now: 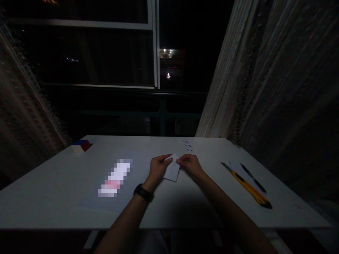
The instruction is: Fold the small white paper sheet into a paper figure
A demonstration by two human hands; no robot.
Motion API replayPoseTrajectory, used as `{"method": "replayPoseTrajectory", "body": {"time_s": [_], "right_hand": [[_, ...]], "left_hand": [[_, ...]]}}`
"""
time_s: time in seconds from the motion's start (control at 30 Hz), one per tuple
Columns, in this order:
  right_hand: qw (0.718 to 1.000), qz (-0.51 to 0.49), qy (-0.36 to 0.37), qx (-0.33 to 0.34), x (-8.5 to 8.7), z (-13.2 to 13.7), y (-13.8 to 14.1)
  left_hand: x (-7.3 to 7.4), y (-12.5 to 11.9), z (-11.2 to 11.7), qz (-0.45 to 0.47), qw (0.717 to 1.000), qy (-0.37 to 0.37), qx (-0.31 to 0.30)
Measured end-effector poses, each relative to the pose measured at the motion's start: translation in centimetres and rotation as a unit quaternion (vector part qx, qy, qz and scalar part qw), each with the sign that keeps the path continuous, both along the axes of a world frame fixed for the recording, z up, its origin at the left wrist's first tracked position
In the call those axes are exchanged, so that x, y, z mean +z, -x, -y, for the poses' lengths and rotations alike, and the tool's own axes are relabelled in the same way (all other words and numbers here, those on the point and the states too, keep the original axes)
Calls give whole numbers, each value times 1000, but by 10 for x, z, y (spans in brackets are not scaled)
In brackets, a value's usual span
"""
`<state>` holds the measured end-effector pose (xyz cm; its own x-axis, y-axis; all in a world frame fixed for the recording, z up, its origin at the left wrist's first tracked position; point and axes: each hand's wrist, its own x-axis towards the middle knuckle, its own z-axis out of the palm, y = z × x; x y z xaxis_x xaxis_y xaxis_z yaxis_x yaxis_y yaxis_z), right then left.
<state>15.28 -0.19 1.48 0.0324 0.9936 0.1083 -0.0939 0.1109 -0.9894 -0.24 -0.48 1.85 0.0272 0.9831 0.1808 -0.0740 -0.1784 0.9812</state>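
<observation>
A small white piece of paper (172,170) is held just above the white table (66,183), near its middle. My left hand (158,166) pinches the paper's upper left edge with fingers curled. My right hand (190,164) pinches its upper right corner. A black watch (143,193) sits on my left wrist. Both forearms reach in from the bottom of the view.
A yellow utility knife (250,188) and a dark pen (253,177) lie at the right, beside a white slip. Several tiny paper bits (188,144) lie beyond my hands. A coloured cube (81,145) sits far left. A blurred patch (116,177) covers something on the table. Curtains flank a dark window.
</observation>
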Motion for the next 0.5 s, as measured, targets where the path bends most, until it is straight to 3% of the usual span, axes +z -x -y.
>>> {"method": "replayPoseTrajectory", "body": {"time_s": [0.5], "right_hand": [[999,42,-29,20,-6,1,2]], "left_hand": [[0,1,-2,-55,997,-54,27]]}}
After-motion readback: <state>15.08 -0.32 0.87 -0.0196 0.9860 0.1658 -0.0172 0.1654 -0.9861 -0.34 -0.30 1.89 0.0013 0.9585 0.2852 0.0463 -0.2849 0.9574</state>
